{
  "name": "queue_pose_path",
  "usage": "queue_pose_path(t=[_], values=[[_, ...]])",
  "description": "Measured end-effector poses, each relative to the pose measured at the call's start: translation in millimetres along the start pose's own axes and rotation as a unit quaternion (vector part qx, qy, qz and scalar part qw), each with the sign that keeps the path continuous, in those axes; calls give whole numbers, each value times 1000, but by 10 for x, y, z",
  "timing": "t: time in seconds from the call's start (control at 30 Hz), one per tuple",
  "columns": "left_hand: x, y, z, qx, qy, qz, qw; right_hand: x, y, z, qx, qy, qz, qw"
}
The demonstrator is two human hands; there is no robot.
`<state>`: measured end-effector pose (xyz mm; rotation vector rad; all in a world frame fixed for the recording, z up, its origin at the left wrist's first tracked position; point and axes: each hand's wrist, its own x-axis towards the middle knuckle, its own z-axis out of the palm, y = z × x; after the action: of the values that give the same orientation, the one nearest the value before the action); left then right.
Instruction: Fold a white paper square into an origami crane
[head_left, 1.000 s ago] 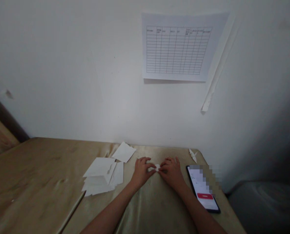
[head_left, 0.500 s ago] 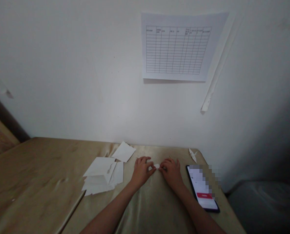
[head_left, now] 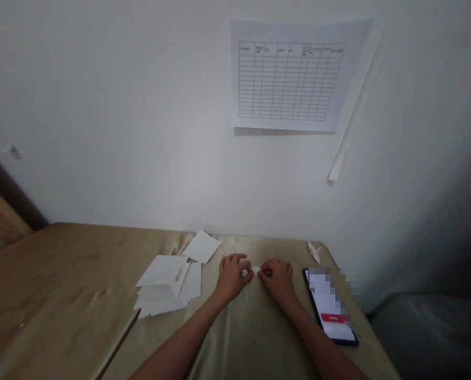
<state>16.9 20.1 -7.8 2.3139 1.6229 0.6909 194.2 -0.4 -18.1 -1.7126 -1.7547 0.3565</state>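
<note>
A small folded piece of white paper (head_left: 255, 270) is pinched between my two hands, just above or on the gold-brown cloth. My left hand (head_left: 232, 275) grips its left end with thumb and index finger, the other fingers curled loosely above. At its right end, my right hand (head_left: 278, 277) holds it in a similar pinch. The fingertips cover much of the paper, so its exact shape is hard to make out. A folded white paper crane (head_left: 314, 253) lies beyond my right hand, near the table's back right corner.
Left of my hands, white paper sheets (head_left: 162, 272) lie in a loose pile, with a square sheet (head_left: 202, 246) behind them. A phone (head_left: 330, 311) with a lit screen rests by my right forearm. On the wall (head_left: 140, 132) behind the table hangs a printed grid sheet (head_left: 291, 84).
Both hands keep their pinch on the small paper in nearly the same place. The fingers of my right hand have curled in slightly; the whole view has shifted a little.
</note>
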Motion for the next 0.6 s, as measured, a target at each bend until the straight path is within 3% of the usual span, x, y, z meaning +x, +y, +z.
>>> queue_pose_path(t=[0.4, 0.6], values=[[-21, 7, -1, 3, 0, 9, 1000, 7, -27, -6, -15, -12, -3, 1000], [52, 14, -19, -9, -29, -8, 999, -4, -30, -6, -18, -13, -4, 1000]])
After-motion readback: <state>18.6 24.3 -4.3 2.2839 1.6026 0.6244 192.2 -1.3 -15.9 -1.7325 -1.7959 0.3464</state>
